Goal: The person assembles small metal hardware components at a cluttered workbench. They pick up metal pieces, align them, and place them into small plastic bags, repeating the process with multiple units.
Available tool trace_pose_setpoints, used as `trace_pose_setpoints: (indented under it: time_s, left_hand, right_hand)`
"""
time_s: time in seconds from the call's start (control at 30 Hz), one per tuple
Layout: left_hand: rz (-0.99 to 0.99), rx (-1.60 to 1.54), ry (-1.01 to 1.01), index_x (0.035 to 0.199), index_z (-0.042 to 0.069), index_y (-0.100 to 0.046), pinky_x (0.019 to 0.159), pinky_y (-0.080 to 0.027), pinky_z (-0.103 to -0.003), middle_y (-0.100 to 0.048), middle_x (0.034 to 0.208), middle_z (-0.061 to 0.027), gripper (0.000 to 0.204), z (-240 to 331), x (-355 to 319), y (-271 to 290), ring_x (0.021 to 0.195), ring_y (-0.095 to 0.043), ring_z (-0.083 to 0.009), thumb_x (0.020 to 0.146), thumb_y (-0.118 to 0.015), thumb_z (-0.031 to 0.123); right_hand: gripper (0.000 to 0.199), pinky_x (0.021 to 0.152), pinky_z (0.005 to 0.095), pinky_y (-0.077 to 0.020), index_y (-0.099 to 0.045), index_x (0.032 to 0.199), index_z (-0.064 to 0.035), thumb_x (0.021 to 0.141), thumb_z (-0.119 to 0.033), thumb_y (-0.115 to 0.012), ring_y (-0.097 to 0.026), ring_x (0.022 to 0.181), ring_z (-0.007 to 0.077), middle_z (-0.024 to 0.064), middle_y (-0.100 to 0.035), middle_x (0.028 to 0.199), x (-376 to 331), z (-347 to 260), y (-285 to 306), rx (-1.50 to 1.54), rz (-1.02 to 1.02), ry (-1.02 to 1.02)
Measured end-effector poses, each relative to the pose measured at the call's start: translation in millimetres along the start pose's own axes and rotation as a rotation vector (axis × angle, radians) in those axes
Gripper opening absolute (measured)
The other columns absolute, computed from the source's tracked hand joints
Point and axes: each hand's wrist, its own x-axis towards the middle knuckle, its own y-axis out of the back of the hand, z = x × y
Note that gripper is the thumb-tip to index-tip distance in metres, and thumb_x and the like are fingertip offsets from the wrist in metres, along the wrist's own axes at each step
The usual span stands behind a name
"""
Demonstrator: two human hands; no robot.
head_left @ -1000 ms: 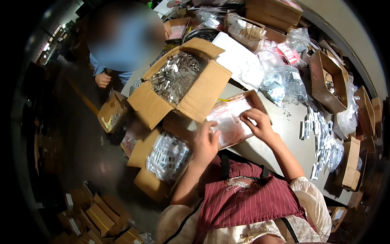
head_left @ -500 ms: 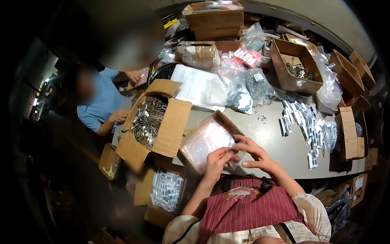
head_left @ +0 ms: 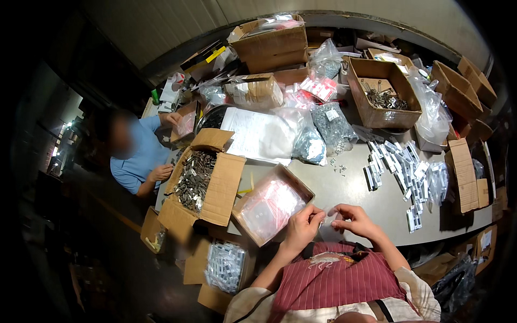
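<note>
My left hand (head_left: 301, 226) and my right hand (head_left: 353, 220) meet over the near edge of the grey table (head_left: 350, 188), both pinching a small clear plastic bag (head_left: 327, 219) held between them. Just left of my hands lies a shallow cardboard box (head_left: 272, 204) filled with clear and pinkish bags. Further left stands an open carton of small dark metal parts (head_left: 196, 177). To the right, rows of filled small packets (head_left: 404, 167) lie on the table.
A person in a blue shirt (head_left: 137, 156) sits at the table's left end. Cardboard boxes (head_left: 382, 91), bags of metal parts (head_left: 334, 126) and white sheets (head_left: 258, 134) crowd the far side. A box of packed bags (head_left: 226, 266) sits on the floor.
The view has swung up and right. My hands have left the shallow box and come together in front of me, holding a small clear bag.
</note>
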Motion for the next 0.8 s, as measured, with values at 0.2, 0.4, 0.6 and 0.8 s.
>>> trace_pose_setpoints:
  time_s: [0.2, 0.4, 0.6, 0.8]
  left_hand:
    - [-0.081, -0.059, 0.123, 0.094, 0.002, -0.068, 0.071, -0.049, -0.024, -0.066, 0.082, 0.0001, 0.013, 20.0, 15.3, -7.3, 0.078, -0.061, -0.0067, 0.097, -0.071, 0.015]
    - [-0.035, 0.074, -0.204, 0.083, 0.002, -0.065, 0.062, -0.048, -0.033, -0.067, 0.084, -0.0098, 0.017, 11.5, 25.6, -27.0, 0.074, -0.064, -0.0217, 0.085, -0.079, 0.011]
    - [0.004, 0.284, -0.299, 0.084, 0.005, -0.058, 0.063, -0.047, -0.038, -0.056, 0.075, -0.0064, 0.033, 2.2, 28.0, -31.2, 0.068, -0.056, -0.0252, 0.074, -0.087, 0.016]
    - [-0.03, 0.481, -0.517, 0.098, 0.004, -0.059, 0.078, -0.048, -0.041, -0.06, 0.091, -0.0103, 0.037, 5.3, 39.0, -35.8, 0.089, -0.058, -0.0294, 0.071, -0.084, 0.011]
  right_hand:
    - [0.021, 0.067, 0.0259, -0.0474, -0.064, 0.113, 0.0001, 0.093, -0.004, -0.071, -0.056, 0.07, 0.0076, -0.002, -0.059, 0.075, -11.6, 23.9, 10.0, 0.258, 0.027, -0.006]
    - [0.032, 0.082, 0.0335, -0.0528, -0.064, 0.117, -0.0033, 0.086, -0.004, -0.072, -0.067, 0.089, 0.0198, 0.0084, -0.068, 0.094, -7.3, 34.9, 18.2, -0.202, 0.328, 0.232]
    - [0.05, 0.119, 0.0561, -0.0263, -0.066, 0.115, -0.0098, 0.065, -0.002, -0.059, -0.058, 0.12, 0.0276, 0.0072, -0.067, 0.114, -10.7, -17.8, 26.1, -0.668, 0.255, 0.687]
    - [0.057, 0.12, 0.067, -0.0105, -0.068, 0.123, -0.0145, 0.067, -0.009, -0.062, -0.037, 0.143, 0.0391, 0.0104, -0.059, 0.138, -6.8, 8.8, 36.8, -0.797, 0.108, 0.492]
